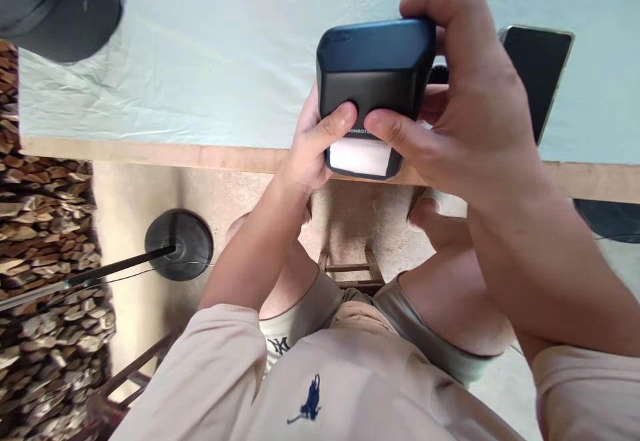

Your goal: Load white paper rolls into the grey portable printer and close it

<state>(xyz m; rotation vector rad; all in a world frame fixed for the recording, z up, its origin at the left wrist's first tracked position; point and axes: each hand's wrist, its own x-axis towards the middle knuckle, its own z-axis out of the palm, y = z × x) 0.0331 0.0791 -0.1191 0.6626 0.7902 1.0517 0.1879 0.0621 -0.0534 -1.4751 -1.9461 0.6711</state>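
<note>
Both hands grip the dark printer (373, 74): left hand (310, 148) at its 7 o'clock, right hand (470, 108) at 3 o'clock. Label partly reads "NIIMBOT".

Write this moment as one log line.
both hands grip small dark printer | left hand | right hand | white paper in slot | phone behind

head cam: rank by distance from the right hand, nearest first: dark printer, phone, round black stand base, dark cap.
1. dark printer: held in the right hand, with the left hand on it too.
2. phone: just right of that hand, on the pale cloth.
3. round black stand base: lower left, on the floor.
4. dark cap: top-left corner.
</note>
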